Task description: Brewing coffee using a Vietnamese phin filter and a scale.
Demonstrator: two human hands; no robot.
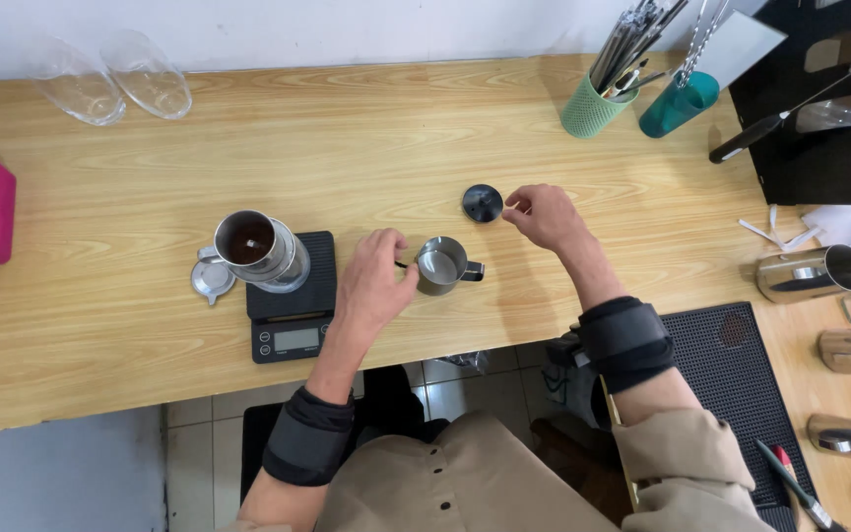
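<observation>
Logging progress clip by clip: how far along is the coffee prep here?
Done: the metal filter sits on the black scale with dark contents inside, its lid beside it. In hand: the left hand holds a thin tool at the small steel cup; the right hand rests by a black disc. What is left cannot be told.

coffee bar: scale [292,300], steel pitchers [812,272]

Bright and even from above, soft short shadows under the hands [376,281], sharp centre, bowed at the edges.

The left hand [374,281] touches a small steel pitcher [442,265]; the right hand [542,215] rests beside a black lid [483,203].
</observation>
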